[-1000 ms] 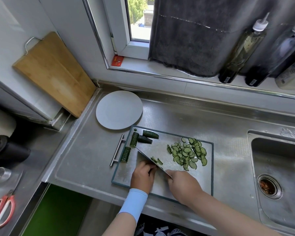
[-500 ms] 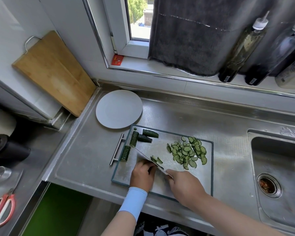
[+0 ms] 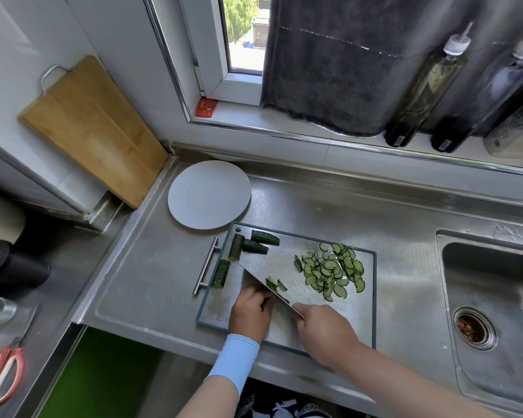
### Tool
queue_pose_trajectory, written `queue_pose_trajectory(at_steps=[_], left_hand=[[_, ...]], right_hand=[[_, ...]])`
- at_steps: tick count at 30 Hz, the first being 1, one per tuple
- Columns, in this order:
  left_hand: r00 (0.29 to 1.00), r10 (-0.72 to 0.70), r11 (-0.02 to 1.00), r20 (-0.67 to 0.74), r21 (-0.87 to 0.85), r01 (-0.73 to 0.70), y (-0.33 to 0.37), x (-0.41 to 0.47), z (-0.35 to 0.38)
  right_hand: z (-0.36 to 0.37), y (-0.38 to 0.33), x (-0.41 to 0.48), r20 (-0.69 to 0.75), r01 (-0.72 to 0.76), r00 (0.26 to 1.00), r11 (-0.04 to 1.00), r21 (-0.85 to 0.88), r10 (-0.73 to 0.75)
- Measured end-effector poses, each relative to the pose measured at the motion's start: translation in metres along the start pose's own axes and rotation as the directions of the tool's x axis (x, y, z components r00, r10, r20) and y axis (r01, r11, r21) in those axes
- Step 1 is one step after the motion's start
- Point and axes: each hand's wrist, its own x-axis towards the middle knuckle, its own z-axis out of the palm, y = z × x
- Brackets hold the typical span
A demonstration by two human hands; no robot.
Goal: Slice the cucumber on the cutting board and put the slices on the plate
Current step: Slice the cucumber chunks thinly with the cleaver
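Four unsliced cucumber chunks (image 3: 255,246) lie at the far left corner of the cutting board (image 3: 360,312), one of them apart from the rest, on the board's left edge by its bar handle (image 3: 207,267). A loose pile of slices (image 3: 332,271) occupies the far right part of the board. Three or so further slices (image 3: 277,284) lie just right of the knife (image 3: 254,276).

The right hand (image 3: 326,333) is clenched round the knife handle, which is hidden inside the fist. The blade runs diagonally away and to the left, its tip just beside the nearest chunk. The left hand (image 3: 251,312), a pale blue sleeve (image 3: 234,362) at its wrist, rests on the board with fingers curled down against the blade's left face. Whether anything is held beneath them cannot be told.

The plate (image 3: 209,194) stands on the counter (image 3: 151,282) just beyond the board's far left corner and carries no slices. A sink (image 3: 492,297) adjoins on the right. A wooden board (image 3: 91,128) leans against the wall at the left.
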Motion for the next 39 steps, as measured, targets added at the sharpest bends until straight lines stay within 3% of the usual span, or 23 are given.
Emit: queue_pose_trajectory(at_steps=[6,18,39], left_hand=[[0.999,0.040,0.999,-0.018,-0.024,-0.040,-0.002,-0.007,0.001],[0.999,-0.033,0.999,-0.005,0.026,0.033,0.002,-0.001,-0.003],[0.999,-0.042,0.999,-0.015,-0.025,0.042,0.002,-0.006,-0.003]], right_hand=[[0.001,-0.004,0.013,-0.026,0.028,0.999,0.999,-0.019,-0.029],[0.004,0.000,-0.006,-0.073,0.070,0.995,0.997,-0.029,-0.072],[0.006,-0.005,0.016,-0.014,0.028,1.000,0.999,-0.040,-0.028]])
